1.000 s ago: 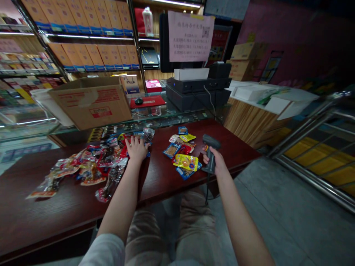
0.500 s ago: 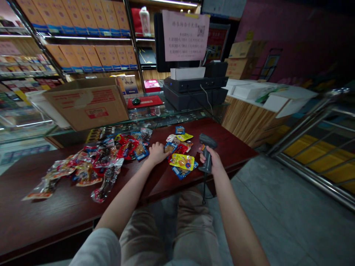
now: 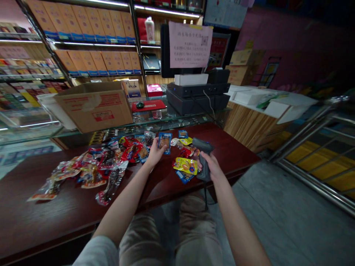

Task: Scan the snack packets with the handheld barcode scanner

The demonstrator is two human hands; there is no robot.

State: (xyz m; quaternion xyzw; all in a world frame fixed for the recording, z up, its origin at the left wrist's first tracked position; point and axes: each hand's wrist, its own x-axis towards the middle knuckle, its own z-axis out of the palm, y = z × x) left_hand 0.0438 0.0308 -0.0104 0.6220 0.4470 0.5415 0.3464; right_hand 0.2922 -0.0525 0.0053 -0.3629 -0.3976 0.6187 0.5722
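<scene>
Between the thumb and fingers of my left hand (image 3: 156, 152) is a blue snack packet (image 3: 164, 142), held upright above the table. My right hand (image 3: 210, 164) is wrapped round the grip of a dark barcode scanner (image 3: 203, 146), its head pointing left toward the packet. Just left of the scanner lies a small group of packets, with a yellow snack packet (image 3: 186, 165) on top of a blue one (image 3: 184, 177). To the left of my left hand spreads a larger heap of snack packets (image 3: 111, 159), red, blue and clear.
A dark red wooden table (image 3: 155, 184) bears the packets. Behind it, a cardboard box (image 3: 97, 107), a mouse (image 3: 140, 105) and a monitor with a paper sign (image 3: 190, 44) stand on a glass counter. A metal railing (image 3: 310, 129) is at right.
My left hand has lifted the blue packet off the small group and turned it upright. The scanner in my right hand has tilted and shifted slightly left. The whole view has shifted a little.
</scene>
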